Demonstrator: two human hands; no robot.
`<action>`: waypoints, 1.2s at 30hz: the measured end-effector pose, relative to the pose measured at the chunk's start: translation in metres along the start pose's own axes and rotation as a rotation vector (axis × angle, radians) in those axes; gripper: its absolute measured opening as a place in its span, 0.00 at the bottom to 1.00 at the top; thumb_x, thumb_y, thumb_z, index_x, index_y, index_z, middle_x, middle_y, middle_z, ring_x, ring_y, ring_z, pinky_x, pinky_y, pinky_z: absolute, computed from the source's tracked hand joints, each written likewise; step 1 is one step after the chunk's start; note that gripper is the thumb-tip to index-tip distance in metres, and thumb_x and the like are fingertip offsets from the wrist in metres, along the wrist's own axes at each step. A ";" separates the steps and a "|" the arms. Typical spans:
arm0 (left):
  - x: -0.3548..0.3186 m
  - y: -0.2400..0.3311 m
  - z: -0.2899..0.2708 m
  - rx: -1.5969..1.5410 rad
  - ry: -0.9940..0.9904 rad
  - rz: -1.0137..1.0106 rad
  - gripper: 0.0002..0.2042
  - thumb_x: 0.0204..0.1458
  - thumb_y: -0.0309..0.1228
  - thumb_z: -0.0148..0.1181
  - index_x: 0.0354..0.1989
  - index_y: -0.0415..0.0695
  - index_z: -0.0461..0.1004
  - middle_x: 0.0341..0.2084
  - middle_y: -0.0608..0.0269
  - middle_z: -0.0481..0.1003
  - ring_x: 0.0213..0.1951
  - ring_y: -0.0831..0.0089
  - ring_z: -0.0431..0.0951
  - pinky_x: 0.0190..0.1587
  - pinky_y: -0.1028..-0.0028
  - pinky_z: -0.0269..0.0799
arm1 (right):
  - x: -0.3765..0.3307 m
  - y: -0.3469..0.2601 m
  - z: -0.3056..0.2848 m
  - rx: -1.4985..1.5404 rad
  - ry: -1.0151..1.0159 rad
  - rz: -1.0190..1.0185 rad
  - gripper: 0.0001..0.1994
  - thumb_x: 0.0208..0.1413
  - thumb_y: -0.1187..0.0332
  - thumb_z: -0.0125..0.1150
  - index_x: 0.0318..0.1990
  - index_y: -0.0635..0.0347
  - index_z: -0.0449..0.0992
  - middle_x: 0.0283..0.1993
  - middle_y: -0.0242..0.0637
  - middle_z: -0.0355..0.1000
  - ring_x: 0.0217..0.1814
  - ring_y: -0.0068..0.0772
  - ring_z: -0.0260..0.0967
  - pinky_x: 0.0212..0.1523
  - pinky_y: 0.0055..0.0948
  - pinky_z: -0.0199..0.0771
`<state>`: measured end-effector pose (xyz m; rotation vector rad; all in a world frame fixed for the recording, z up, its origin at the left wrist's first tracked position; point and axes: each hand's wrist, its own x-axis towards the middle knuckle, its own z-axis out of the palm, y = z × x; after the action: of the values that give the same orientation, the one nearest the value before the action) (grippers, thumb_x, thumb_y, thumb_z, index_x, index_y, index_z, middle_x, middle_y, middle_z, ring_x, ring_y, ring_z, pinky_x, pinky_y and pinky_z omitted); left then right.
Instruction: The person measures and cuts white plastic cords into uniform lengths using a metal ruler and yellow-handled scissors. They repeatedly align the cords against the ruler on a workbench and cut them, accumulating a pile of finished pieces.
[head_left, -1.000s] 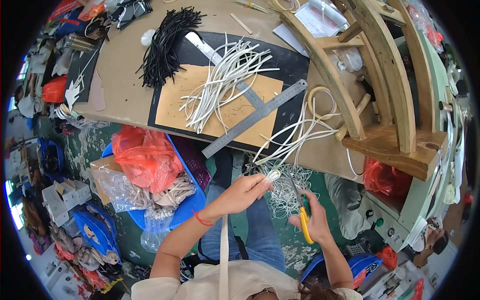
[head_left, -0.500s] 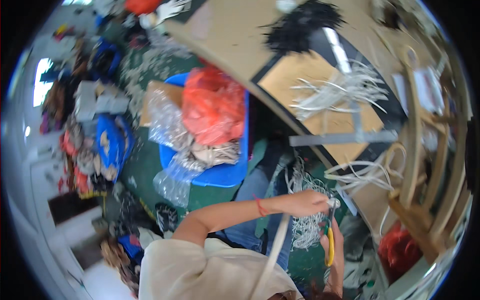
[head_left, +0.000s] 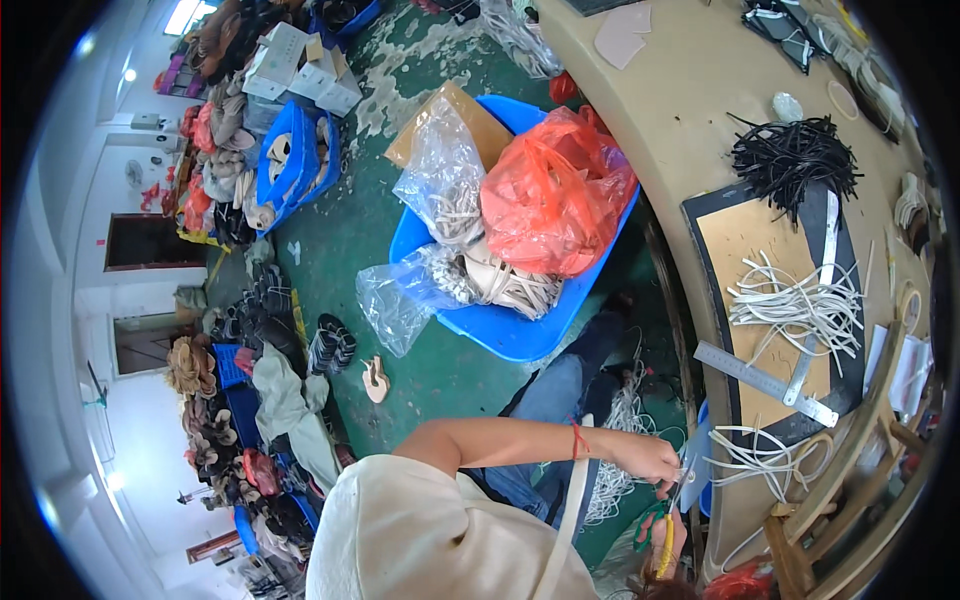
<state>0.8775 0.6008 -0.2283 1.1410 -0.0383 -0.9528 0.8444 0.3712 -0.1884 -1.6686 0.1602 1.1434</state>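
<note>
My left hand point(head_left: 648, 460), a red string round its wrist, is closed at the fingertips on a small white piece point(head_left: 687, 477) whose kind I cannot make out. Just below it, my right hand point(head_left: 678, 540) is closed round the handles of a pair of scissors point(head_left: 666, 548) with yellow and green grips. The blades point up toward the left fingertips; whether they touch the white piece is unclear. Under the hands, a tangle of white cords point(head_left: 612, 490) hangs beside my jeans-covered legs. A long beige strip point(head_left: 570, 510) runs past my left wrist.
On the table point(head_left: 640, 110) to the right lie white cords point(head_left: 795, 308), black cords point(head_left: 795, 160), a metal ruler point(head_left: 750, 375) and a cutting mat point(head_left: 715, 250). A blue bin point(head_left: 500, 340) with a red plastic bag point(head_left: 555, 195) stands ahead. Wooden bars point(head_left: 840, 470) edge the right.
The view has swung, so the bin and table appear farther right. Both hands remain close together, with the scissors still in the right and the white piece at the left fingertips.
</note>
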 end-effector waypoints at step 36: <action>-0.006 0.083 -0.029 0.281 0.001 0.016 0.31 0.59 0.32 0.40 0.65 0.43 0.30 0.19 0.61 0.66 0.23 0.71 0.68 0.30 0.71 0.65 | 0.068 -0.116 -0.004 0.384 0.077 -0.329 0.21 0.49 0.81 0.56 0.50 0.61 0.57 0.35 0.40 0.71 0.36 0.25 0.70 0.36 0.23 0.72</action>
<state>0.9393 0.6333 -0.1739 1.3973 -0.1856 -0.9522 0.9525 0.4458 -0.1602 -1.3374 0.1375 0.7467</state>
